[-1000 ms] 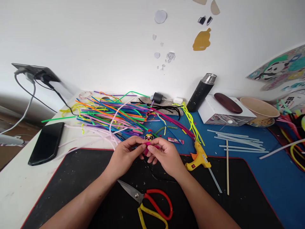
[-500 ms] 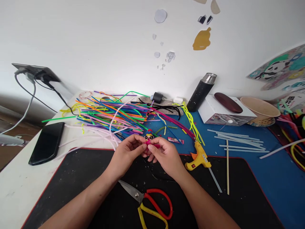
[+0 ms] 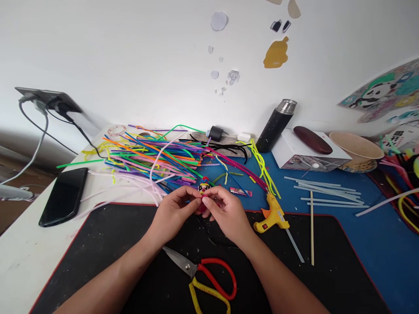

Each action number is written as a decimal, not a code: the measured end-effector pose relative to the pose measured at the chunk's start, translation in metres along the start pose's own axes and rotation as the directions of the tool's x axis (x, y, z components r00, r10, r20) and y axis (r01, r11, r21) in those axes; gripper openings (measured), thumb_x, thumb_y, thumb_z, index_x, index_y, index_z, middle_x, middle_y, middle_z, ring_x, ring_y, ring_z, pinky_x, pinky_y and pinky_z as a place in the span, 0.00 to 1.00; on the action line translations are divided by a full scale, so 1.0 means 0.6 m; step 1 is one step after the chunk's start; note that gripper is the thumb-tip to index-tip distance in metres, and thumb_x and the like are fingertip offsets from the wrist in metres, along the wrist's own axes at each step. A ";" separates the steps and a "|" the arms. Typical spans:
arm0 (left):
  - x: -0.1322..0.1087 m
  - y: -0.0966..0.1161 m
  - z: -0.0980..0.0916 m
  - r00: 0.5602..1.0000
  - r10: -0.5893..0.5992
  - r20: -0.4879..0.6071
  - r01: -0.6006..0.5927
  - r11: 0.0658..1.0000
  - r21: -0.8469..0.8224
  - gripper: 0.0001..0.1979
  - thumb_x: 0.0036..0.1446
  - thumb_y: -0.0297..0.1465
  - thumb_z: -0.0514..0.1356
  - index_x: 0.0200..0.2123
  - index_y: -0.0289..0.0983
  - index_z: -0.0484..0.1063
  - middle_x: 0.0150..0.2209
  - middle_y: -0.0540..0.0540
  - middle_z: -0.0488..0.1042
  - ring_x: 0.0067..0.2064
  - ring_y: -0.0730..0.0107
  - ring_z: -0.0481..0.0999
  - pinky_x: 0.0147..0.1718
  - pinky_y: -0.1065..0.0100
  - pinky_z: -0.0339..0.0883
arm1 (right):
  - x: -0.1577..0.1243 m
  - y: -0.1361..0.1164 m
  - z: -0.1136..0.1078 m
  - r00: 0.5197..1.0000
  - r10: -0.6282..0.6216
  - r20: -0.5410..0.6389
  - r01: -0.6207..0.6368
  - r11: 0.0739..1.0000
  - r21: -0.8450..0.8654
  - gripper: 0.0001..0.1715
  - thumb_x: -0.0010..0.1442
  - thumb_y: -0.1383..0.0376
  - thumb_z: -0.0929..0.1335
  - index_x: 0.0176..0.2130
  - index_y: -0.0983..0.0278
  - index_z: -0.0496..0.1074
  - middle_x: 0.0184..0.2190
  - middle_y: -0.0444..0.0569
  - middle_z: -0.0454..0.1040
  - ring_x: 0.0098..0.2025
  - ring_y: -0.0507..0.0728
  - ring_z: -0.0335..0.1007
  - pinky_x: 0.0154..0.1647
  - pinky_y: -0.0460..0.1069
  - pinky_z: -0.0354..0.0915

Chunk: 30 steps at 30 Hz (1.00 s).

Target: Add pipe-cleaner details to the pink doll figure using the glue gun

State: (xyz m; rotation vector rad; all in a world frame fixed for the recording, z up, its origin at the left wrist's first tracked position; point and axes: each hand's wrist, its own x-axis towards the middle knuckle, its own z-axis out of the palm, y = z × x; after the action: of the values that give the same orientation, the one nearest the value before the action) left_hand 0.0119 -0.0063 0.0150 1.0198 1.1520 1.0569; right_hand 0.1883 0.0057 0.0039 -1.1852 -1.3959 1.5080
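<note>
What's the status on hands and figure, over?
Left hand and right hand both pinching small figure. Magenta part mostly hidden. Scissors on black mat, apart from both hands.

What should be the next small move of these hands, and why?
Perhaps the right hand should gently press the magenta piece while the left hand steadies it: both hands pinch it just below the small clown-like head, and the scissors and hot glue gun lie unheld.

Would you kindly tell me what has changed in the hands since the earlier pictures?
Less of the pink strip shows beside the right hand now. That hand and the left hand still pinch it below the small figure's head; nothing was visibly let go. The scissors, glue gun and phone stayed put.
</note>
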 end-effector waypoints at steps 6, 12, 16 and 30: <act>0.001 -0.002 0.001 0.999 -0.023 0.027 0.024 0.999 -0.040 0.13 0.55 0.40 0.72 0.36 0.37 0.77 0.28 0.49 0.80 0.31 0.66 0.79 0.34 0.67 0.72 | -0.001 0.001 0.000 1.000 0.012 -0.019 -0.013 0.999 -0.030 0.11 0.67 0.54 0.70 0.40 0.60 0.75 0.31 0.45 0.78 0.28 0.55 0.79 0.25 0.47 0.71; 0.005 -0.004 -0.001 0.998 -0.057 0.023 0.059 0.989 -0.135 0.13 0.53 0.38 0.74 0.35 0.37 0.78 0.28 0.49 0.80 0.31 0.67 0.79 0.32 0.68 0.72 | 0.000 -0.002 -0.002 1.000 0.012 -0.023 -0.013 1.000 -0.019 0.13 0.66 0.53 0.70 0.39 0.60 0.75 0.29 0.45 0.78 0.27 0.54 0.77 0.25 0.47 0.71; 0.005 -0.005 -0.002 0.998 -0.061 0.018 0.063 0.988 -0.143 0.12 0.52 0.38 0.75 0.34 0.36 0.80 0.27 0.50 0.80 0.30 0.70 0.78 0.31 0.70 0.72 | 0.001 -0.004 -0.003 1.000 0.011 -0.017 -0.011 1.000 -0.019 0.13 0.66 0.54 0.71 0.39 0.61 0.75 0.31 0.45 0.79 0.27 0.54 0.78 0.25 0.47 0.71; 0.006 -0.013 0.005 0.992 -0.120 -0.043 0.114 0.988 -0.108 0.16 0.49 0.42 0.76 0.33 0.36 0.82 0.28 0.46 0.83 0.30 0.65 0.81 0.33 0.66 0.74 | 0.000 0.001 -0.003 0.999 -0.026 -0.033 0.023 0.996 -0.085 0.10 0.67 0.56 0.71 0.37 0.60 0.75 0.28 0.44 0.78 0.28 0.55 0.78 0.27 0.48 0.71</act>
State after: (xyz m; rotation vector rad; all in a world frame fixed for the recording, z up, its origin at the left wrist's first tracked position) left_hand 0.0160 -0.0046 0.0068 0.8374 1.1692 1.0429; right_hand 0.1904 0.0060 0.0032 -1.2352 -1.4587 1.4171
